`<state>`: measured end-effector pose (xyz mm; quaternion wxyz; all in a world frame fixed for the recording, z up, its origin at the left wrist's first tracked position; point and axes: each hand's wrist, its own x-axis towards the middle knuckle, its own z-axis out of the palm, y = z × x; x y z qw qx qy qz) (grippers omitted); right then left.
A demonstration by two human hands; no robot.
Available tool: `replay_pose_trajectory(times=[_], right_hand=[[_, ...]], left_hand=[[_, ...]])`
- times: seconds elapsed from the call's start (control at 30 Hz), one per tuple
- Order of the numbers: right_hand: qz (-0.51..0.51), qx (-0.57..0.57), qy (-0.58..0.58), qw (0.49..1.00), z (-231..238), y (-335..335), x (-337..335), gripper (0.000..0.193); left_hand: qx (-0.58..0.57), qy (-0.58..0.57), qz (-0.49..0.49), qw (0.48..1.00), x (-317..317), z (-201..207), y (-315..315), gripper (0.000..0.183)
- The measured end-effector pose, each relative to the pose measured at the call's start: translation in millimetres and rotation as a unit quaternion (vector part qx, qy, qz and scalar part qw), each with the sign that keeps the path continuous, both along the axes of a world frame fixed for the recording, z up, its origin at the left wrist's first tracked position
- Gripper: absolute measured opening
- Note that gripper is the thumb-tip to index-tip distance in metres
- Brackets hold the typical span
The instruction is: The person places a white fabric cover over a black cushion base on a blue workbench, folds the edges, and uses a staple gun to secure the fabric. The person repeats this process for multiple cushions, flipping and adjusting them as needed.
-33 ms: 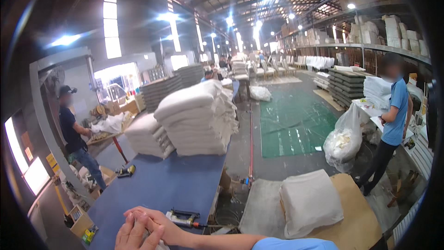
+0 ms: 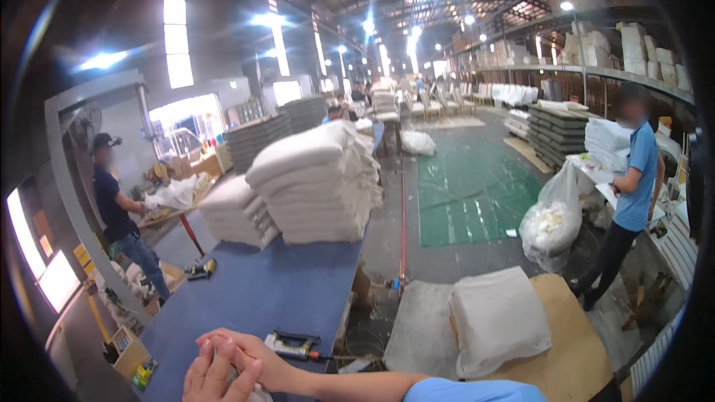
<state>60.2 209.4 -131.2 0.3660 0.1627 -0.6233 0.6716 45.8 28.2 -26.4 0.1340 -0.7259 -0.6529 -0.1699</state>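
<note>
At the bottom edge, my left hand [image 2: 211, 374] and my right hand [image 2: 257, 361] are pressed together, fingers bent and overlapping. A bit of white material [image 2: 262, 395] peeks out beneath them; what they grip is mostly hidden. Under and beyond my hands spreads a blue-topped table [image 2: 246, 290]. Just right of my right hand lies a pneumatic staple gun [image 2: 296, 345] with a hose. A second staple gun [image 2: 201, 269] rests at the table's left edge. Toward the far end stand a tall pile of white padded pieces [image 2: 313, 190] and a lower white pile [image 2: 237, 212].
Beside the table on the right, a white covered cushion [image 2: 500, 321] sits on brown board [image 2: 573, 342]. One person [image 2: 633, 179] stands at the right near a clear bag [image 2: 553, 223]; another person [image 2: 123, 208] works at the left. A wooden box [image 2: 130, 355] hangs by the table's left corner.
The view has shifted slightly, so the piles and table sit a little higher in it. My hands stay together in nearly the same place.
</note>
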Motion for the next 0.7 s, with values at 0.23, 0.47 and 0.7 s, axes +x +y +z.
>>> replay_pose_trajectory(times=[0.23,0.47,0.7], right_hand=[[-0.023,-0.048,0.015,0.998,5.3,1.7,10.8,0.040],[-0.062,-0.050,0.035,0.996,6.0,-4.7,6.7,0.024],[-0.090,-0.047,0.052,0.993,6.4,-7.9,8.1,0.024]], left_hand=[[-0.014,0.017,-0.014,1.000,12.6,12.2,16.9,0.076],[-0.030,0.032,-0.021,0.999,9.0,5.6,14.2,0.073],[-0.033,0.048,-0.035,0.998,11.3,9.6,15.2,0.074]])
